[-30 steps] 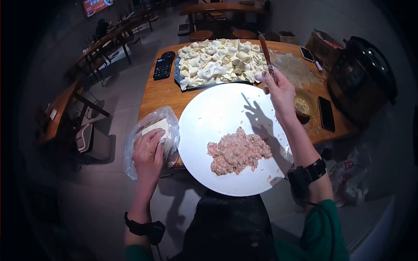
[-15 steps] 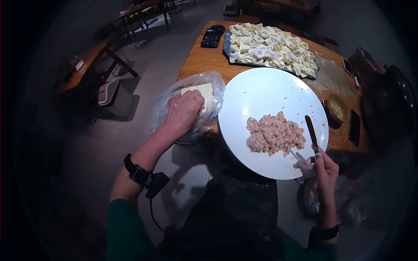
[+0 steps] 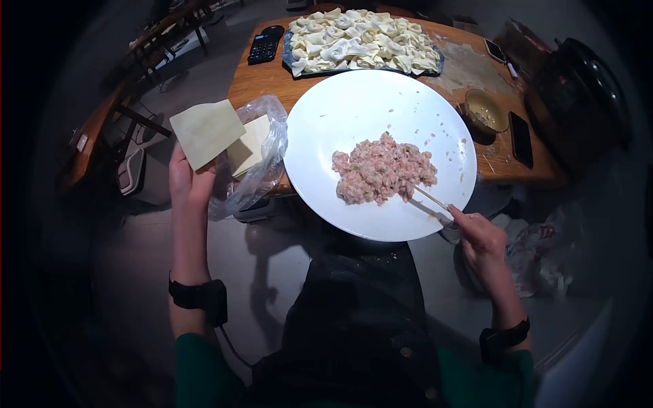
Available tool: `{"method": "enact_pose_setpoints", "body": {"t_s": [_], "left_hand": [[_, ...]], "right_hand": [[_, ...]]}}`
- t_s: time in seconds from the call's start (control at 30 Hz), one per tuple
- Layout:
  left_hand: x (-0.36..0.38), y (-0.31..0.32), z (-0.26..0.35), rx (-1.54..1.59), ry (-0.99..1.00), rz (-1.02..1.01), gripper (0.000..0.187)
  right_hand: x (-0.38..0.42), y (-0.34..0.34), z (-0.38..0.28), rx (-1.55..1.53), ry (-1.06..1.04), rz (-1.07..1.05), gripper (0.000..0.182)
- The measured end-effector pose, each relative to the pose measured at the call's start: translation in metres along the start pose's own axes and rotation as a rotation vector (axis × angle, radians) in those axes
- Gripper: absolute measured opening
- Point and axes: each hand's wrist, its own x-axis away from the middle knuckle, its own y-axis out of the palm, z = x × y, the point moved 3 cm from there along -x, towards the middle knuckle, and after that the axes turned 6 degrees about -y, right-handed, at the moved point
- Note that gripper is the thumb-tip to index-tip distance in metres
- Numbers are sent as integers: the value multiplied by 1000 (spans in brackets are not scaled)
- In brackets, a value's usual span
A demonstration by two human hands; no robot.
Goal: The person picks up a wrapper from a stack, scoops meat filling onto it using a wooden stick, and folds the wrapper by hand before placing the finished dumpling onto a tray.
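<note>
A square dough wrapper (image 3: 207, 132) lies across the fingers of my left hand (image 3: 192, 178), left of the plastic bag (image 3: 270, 146). More wrappers (image 3: 249, 146) are stacked in the bag's opening. My right hand (image 3: 481, 239) grips a thin spreading knife (image 3: 431, 198), its tip in the pink minced meat (image 3: 381, 170). The meat sits on a large white plate (image 3: 340, 109) at the table's front edge. Behind the plate, a dark tray (image 3: 296, 66) is heaped with folded dumplings (image 3: 360, 41).
On the wooden table (image 3: 248, 88) are a black keypad device (image 3: 264, 47), a bowl (image 3: 486, 111), a dark phone (image 3: 521, 139) and another phone (image 3: 494, 50). A large dark pot (image 3: 578, 88) stands at right, a bin (image 3: 146, 170) at left.
My left hand has come out of the bag and moved left with a wrapper. The knife has gone from upright above the plate into the meat. The whole view has shifted.
</note>
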Motion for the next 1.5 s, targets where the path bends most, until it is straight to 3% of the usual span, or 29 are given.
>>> {"method": "enact_pose_setpoints", "body": {"t_s": [0.03,0.07,0.13,0.23,0.33,0.43,0.57,1.0,1.07,1.23,1.37,1.5], "left_hand": [[18,15,-3,31,3,134,34],[31,20,-4,35,-14,128,34],[52,27,-13,108,-158,-55,35],[71,15,-28,299,-211,-204,36],[99,23,-43,358,-287,-189,35],[124,26,-66,276,-376,-52,35],[143,13,-106,119,-633,33,37],[169,56,-166,-139,-960,41,51],[170,63,-173,-129,-959,5,55],[168,79,-186,17,-964,-160,55],[167,84,-187,35,-932,-156,54],[167,82,-188,73,-950,-168,50]], "right_hand": [[-1,-1,0,100,-32,1,45],[-3,-2,-1,198,-67,1,45],[-6,-3,-2,262,-81,3,46],[-3,5,3,355,-95,-143,44],[-2,-6,4,308,-99,-120,44],[-8,-9,-6,298,-134,-14,45],[-5,8,-8,352,-153,-118,50],[4,4,-10,255,-88,-147,44],[2,2,-6,241,-113,-65,42],[-10,8,-7,291,-132,-115,43],[-3,3,-21,225,-137,-244,44],[9,-1,-21,161,-107,-189,45]]}}
